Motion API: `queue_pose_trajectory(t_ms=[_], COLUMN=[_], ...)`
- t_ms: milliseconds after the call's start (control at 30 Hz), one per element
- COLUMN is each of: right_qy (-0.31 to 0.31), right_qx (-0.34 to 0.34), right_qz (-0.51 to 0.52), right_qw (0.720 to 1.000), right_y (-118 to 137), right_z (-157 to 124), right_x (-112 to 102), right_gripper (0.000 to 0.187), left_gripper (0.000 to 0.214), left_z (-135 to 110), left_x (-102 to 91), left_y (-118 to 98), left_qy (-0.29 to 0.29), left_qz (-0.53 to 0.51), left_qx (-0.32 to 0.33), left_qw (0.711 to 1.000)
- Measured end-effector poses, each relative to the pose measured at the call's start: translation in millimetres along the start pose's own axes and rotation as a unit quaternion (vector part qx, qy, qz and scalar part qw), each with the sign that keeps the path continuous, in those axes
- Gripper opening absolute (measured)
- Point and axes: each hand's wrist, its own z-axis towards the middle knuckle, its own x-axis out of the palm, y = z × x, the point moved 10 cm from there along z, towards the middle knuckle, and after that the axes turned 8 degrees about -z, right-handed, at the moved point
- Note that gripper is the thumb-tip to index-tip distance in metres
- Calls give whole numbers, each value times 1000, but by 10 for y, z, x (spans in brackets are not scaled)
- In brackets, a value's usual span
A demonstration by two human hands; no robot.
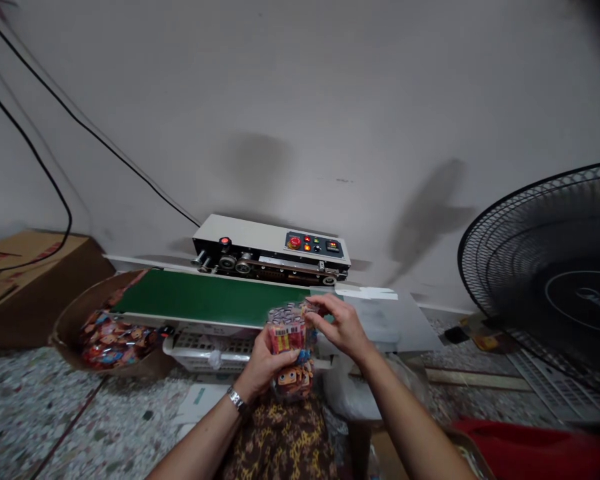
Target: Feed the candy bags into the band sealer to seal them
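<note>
My left hand is closed around a clear plastic bag of small printed packets with cartoon faces and a barcode label. With its thumb and fingers together, my right hand pinches the bag's upper right edge. The bag stands roughly upright above my lap, just in front of the green conveyor belt. Behind the belt sits a band sealing machine with lit buttons, a red knob and a lit display.
A round carton of similar filled bags stands under the belt's left end. Below the belt is a white basket. A brown cardboard box lies at left; a black fan stands at right. Clear plastic bags lie beside my right forearm.
</note>
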Motion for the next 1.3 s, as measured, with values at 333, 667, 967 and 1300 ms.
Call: queue_pose_trajectory(t_ms=[333, 667, 967, 1300], right_qy=[25, 205, 320, 260], right_qx=[49, 45, -30, -65], right_qz=[68, 101, 19, -35], right_qw=[996, 973, 947, 963], right_y=[-120, 47, 375, 583], right_z=[21, 62, 78, 69], right_x=[-10, 15, -93, -171], right_gripper=[18, 29, 17, 17], left_gripper=[51, 57, 60, 48], left_z=[-23, -18, -176, -399], left_x=[-9, -53, 38, 82], left_y=[11, -63, -149, -130], left_qy=[11, 14, 58, 71], left_qz=[29, 82, 93, 32], left_qx=[-9, 14, 6, -24], left_qw=[999, 996, 994, 997])
